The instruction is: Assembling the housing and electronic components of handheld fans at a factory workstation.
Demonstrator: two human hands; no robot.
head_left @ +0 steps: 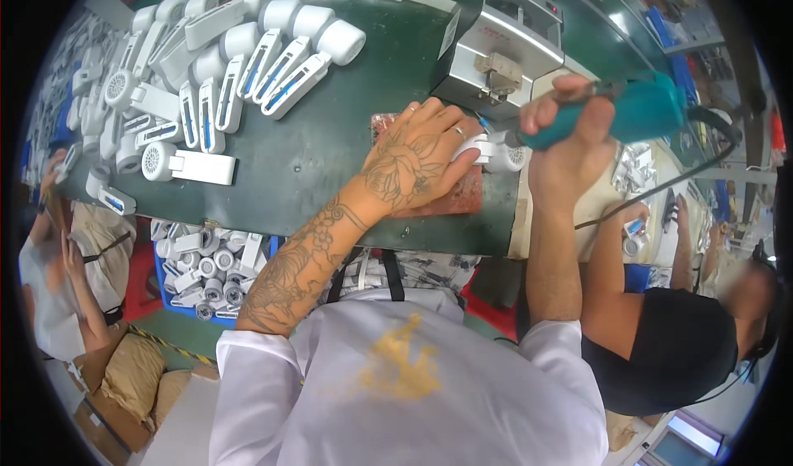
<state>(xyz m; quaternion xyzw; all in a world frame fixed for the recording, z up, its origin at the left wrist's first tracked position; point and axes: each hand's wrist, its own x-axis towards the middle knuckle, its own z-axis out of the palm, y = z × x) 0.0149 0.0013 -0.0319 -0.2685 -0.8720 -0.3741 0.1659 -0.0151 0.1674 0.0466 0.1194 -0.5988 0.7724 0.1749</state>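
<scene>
My left hand (421,154), tattooed and wearing rings, presses a white handheld fan (500,154) down over a worn red pad (450,203). Its fingers cover most of the fan's handle; the round grilled head shows to their right. My right hand (570,140) is wrapped round a teal electric screwdriver (632,115), held nearly level with its nose pointing left. That nose is close above the fan; whether the tip touches it I cannot tell. A black cord (661,189) hangs from the screwdriver's rear end.
Many white fans (219,106), some with blue inside their open handles, crowd the green bench's (330,164) left side. A metal machine (496,53) stands beyond my hands. Below the bench edge sits a full blue crate (162,288). Co-workers work at left and right (673,346).
</scene>
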